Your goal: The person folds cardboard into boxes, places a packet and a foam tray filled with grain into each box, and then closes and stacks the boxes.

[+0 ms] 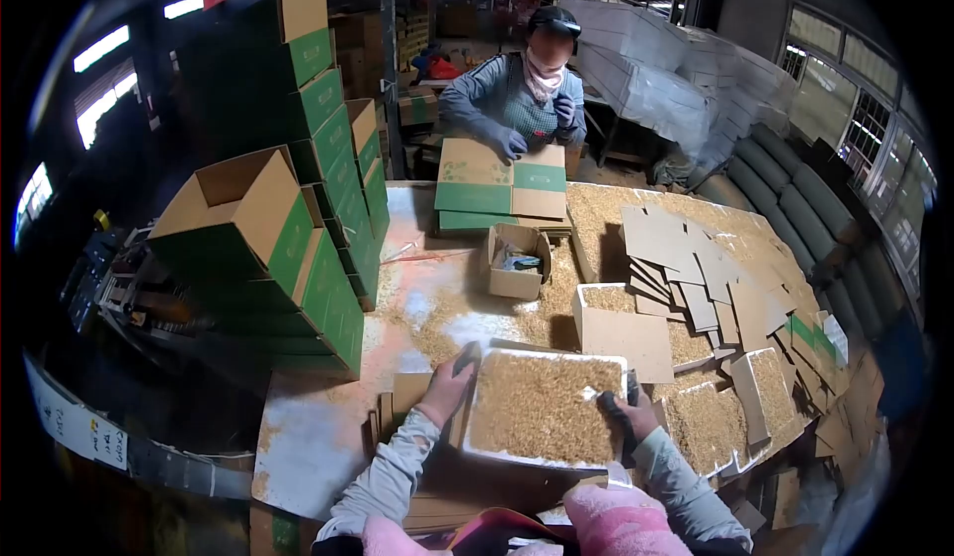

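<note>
A white foam box [545,461] full of tan wood shavings [545,407] is in front of my body, at the near edge of the table. My left hand [452,385], with dark covering on the fingers, is closed on its left side. On the right side, my right hand [632,413] grips the box, its dark-gloved thumb over the rim by a small white patch in the shavings. The fingers under and behind the walls are hidden. Brown cardboard [407,397] stands beside the box at the left, near my left wrist.
Green-and-brown cartons [333,268] are stacked along the left. Across the table, a person [527,89] has a hand on flattened cartons [502,180]. A small open carton [519,280] with tools is mid-table. Cardboard sheets [696,268] and loose shavings cover the right side.
</note>
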A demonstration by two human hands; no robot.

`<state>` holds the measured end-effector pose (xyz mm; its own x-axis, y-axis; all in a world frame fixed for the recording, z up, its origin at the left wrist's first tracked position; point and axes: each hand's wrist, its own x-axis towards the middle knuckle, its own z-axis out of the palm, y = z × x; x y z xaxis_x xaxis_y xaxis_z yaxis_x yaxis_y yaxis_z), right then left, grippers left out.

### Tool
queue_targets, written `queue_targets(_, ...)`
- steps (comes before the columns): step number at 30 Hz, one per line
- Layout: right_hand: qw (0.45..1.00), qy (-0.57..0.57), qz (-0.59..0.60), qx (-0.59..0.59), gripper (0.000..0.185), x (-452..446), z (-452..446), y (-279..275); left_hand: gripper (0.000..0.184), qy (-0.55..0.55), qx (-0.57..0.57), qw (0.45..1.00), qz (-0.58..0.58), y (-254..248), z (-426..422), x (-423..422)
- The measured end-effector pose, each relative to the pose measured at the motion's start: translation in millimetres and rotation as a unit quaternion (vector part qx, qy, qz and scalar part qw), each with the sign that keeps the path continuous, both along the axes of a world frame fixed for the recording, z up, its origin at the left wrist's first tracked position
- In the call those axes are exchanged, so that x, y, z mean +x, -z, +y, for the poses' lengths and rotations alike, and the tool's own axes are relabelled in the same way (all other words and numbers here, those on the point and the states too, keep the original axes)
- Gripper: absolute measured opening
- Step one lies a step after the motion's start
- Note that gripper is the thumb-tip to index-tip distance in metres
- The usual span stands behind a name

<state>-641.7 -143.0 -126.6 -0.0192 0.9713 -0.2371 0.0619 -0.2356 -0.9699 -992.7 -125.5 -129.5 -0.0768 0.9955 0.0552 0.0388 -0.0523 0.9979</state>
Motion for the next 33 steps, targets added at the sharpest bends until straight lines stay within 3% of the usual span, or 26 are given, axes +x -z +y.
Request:
queue_targets(1, 0.993, -0.025, -0.118, 0.01, 0.064, -4.0, -3.5, -0.9, 0.034, 0.001, -0.007, 1.0, -0.011, -16.0, -7.3, 5.4)
queue_targets(2, 0.943, -0.046, -0.321, 0.076, 0.062, -13.5, -8.5, -2.8, 0.039, -0.019, 0.014, 0.996, 0.088, -13.7, -10.0, 9.0)
queue_targets(3, 0.849, -0.067, -0.507, 0.133, 0.06, -23.6, -15.2, -4.7, 0.041, -0.027, 0.058, 0.993, 0.103, -14.6, -16.9, 15.3)
queue_targets(4, 0.861, -0.056, -0.501, 0.065, 0.064, -31.0, -15.6, -12.6, 0.043, -0.029, 0.039, 0.991, 0.128, -11.5, -20.4, 18.1)
queue_targets(7, 0.746, -0.054, -0.608, 0.265, 0.054, -55.8, -30.3, -64.6, 0.047, -0.038, 0.046, 0.986, 0.153, -6.3, -26.8, 19.1)
queue_targets(9, 0.697, -0.036, -0.596, 0.397, 0.048, -45.9, -15.5, -102.1, 0.047, -0.023, 0.013, 0.987, 0.158, -24.1, -29.6, 22.5)
queue_targets(11, 0.74, 0.104, -0.566, 0.349, 0.041, -10.0, 23.2, -101.0, 0.04, 0.008, -0.028, 0.976, 0.217, -49.9, -4.0, 19.8)
queue_targets(13, 0.788, 0.143, -0.573, 0.173, 0.039, 66.7, 72.4, -54.8, 0.033, -0.048, 0.159, 0.965, 0.203, -38.2, 82.5, 15.4)
queue_targets(15, 0.795, 0.136, -0.579, 0.118, 0.04, 109.7, 111.5, -6.7, 0.028, -0.016, 0.099, 0.964, 0.245, -22.4, 191.2, 25.1)
queue_targets(17, 0.746, 0.096, -0.658, 0.044, 0.05, 125.7, 138.1, 29.2, 0.028, 0.023, 0.028, 0.893, 0.448, 0.3, 301.2, 51.2)
queue_targets(18, 0.749, 0.096, -0.656, -0.007, 0.053, 121.7, 144.6, 30.1, 0.029, 0.007, -0.008, 0.818, 0.575, 16.3, 345.6, 60.5)
queue_targets(19, 0.75, 0.098, -0.652, -0.058, 0.055, 116.0, 149.1, 24.5, 0.04, 0.05, -0.09, 0.792, 0.602, 44.4, 390.5, 61.9)
queue_targets(21, 0.776, 0.129, -0.617, 0.013, 0.054, 125.3, 148.5, 36.2, 0.035, 0.068, -0.169, 0.766, 0.617, 70.2, 427.3, 67.3)
queue_targets(23, 0.839, 0.147, -0.522, 0.049, 0.051, 140.1, 148.3, 50.1, 0.033, 0.074, -0.189, 0.749, 0.631, 79.2, 435.7, 69.7)
queue_targets(24, 0.946, 0.206, -0.247, -0.029, 0.047, 148.6, 149.1, 53.7, 0.033, 0.054, -0.175, 0.743, 0.644, 81.3, 433.8, 70.9)
queue_targets(25, 0.959, 0.231, -0.139, -0.087, 0.039, 156.7, 145.7, 52.4, 0.035, 0.023, -0.136, 0.744, 0.653, 95.9, 438.3, 65.7)
queue_targets(27, 0.981, 0.172, -0.064, -0.065, 0.03, 164.1, 143.4, 51.1, 0.03, -0.056, -0.05, 0.735, 0.674, 94.9, 429.2, 59.8)
queue_targets(30, 0.987, 0.067, -0.132, 0.057, 0.029, 138.9, 139.7, 14.3, 0.035, -0.117, -0.062, 0.797, 0.59, 44.6, 402.2, 52.5)
queue_targets(32, 0.983, 0.018, -0.144, 0.109, 0.033, 148.6, 135.0, 7.9, 0.036, -0.139, 0.006, 0.852, 0.505, 19.1, 381.5, 42.0)
queue_targets(33, 0.978, 0.054, -0.166, 0.117, 0.032, 163.3, 131.3, 11.9, 0.036, -0.148, 0.038, 0.875, 0.46, 7.6, 367.9, 36.9)
